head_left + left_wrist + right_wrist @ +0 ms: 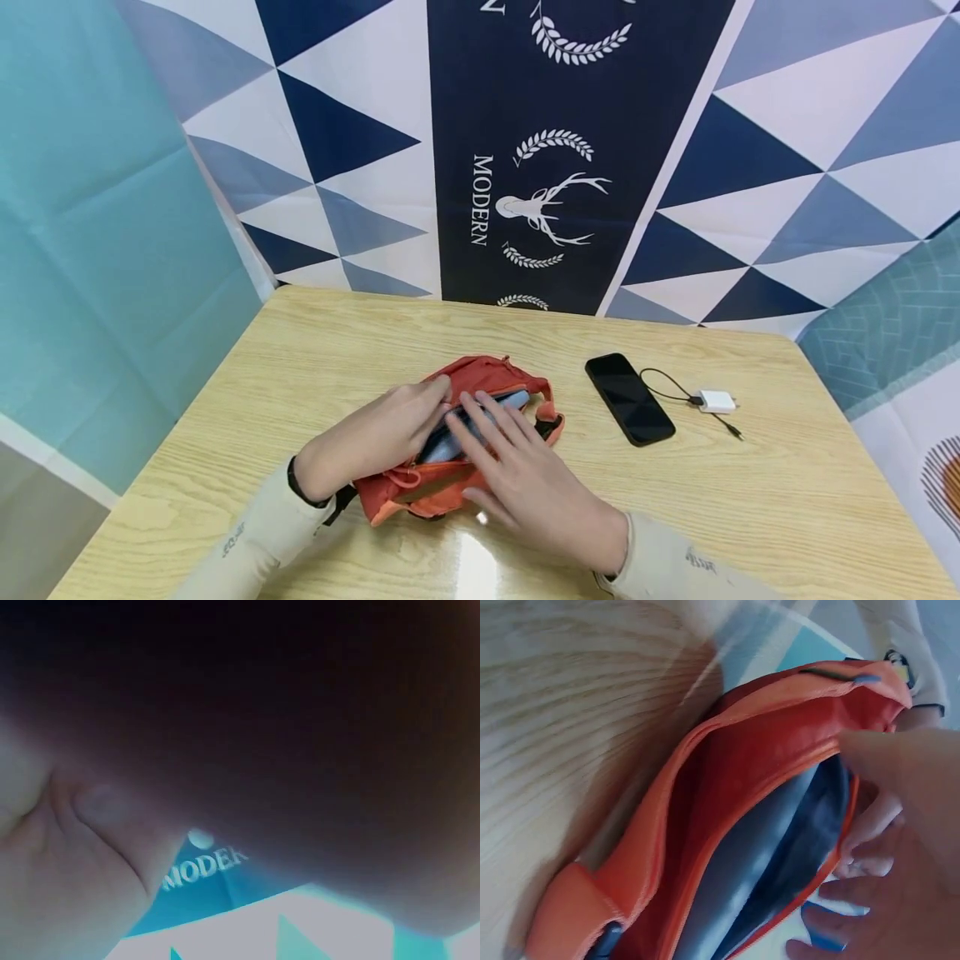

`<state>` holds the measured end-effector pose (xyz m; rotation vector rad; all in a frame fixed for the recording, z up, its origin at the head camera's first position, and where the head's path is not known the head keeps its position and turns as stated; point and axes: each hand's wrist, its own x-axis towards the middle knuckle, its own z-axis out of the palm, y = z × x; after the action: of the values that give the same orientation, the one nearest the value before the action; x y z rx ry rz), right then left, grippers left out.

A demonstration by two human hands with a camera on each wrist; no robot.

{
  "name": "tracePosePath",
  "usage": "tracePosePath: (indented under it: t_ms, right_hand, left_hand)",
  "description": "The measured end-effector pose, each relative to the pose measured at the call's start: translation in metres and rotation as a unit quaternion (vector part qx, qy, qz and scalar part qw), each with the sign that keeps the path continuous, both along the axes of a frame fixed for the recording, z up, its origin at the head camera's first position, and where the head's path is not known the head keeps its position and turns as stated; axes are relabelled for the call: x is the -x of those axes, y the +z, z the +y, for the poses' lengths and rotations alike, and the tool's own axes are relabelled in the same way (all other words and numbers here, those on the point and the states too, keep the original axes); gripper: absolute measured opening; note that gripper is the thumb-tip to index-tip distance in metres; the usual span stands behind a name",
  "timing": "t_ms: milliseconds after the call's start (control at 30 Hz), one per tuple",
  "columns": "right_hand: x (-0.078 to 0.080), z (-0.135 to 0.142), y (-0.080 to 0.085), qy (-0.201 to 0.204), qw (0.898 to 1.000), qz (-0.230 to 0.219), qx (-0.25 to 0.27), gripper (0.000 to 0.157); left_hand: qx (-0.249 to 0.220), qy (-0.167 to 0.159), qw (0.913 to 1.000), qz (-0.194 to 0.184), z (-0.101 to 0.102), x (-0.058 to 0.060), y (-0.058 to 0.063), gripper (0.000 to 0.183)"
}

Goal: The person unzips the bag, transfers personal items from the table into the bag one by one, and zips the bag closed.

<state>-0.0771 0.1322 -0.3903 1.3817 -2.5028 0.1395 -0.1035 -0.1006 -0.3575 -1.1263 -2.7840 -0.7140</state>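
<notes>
L hand (pixel 82 855) creased, lwr L; dk blur (pixel 247 735) above; blue backdrop (pixel 199 900) w/ lettering (pixel 202 869).

Red-orange bag (pixel 483 375), unzipped, gaping, on wood-grained table (pixel 337 350), pale blue material (pixel 739 862) inside

Head view: from above and behind left hand (pixel 386 429) and right hand (pixel 521 475), facing forward and down, widest; reaches the lettered panel (pixel 637 125) beyond them. Left wrist: very near, largely dark, probably facing past the left hand toward that same panel. Right wrist: close by the right hand, facing red bag (pixel 750 750); head view shares both.
</notes>
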Motion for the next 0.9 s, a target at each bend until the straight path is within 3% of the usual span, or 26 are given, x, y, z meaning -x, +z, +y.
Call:
tracePosePath:
  t_ms: [133,333,433,667,767,900]
  right_hand:
    - [0.007,0.004,-0.006,-0.043,0.998,-0.002,-0.033,0.077]
    - [0.011,0.010,-0.005,-0.028,0.994,-0.064,-0.079,0.052]
    - [0.012,0.013,-0.002,-0.017,0.993,-0.080,-0.085,0.045]
    - [0.016,0.022,0.004,-0.013,0.991,-0.075,-0.106,0.038]
    - [0.014,0.019,0.004,0.006,0.995,-0.058,-0.077,0.033]
    - [0.007,0.011,0.002,0.060,0.998,-0.034,-0.013,0.020]
  left_hand:
    - [0.065,0.007,0.9978,0.013,0.015,-0.010,-0.011,0.016]
    - [0.153,-0.001,0.9877,0.033,0.033,-0.025,-0.029,0.022]
    - [0.156,-0.004,0.9873,0.027,0.033,-0.027,-0.031,0.021]
    - [0.155,-0.001,0.9878,-0.012,0.030,-0.027,-0.022,0.014]
    - [0.157,0.003,0.9877,-0.001,0.023,-0.036,-0.018,0.014]
    - [0.140,0.025,0.9897,-0.009,0.006,-0.053,-0.017,0.006]
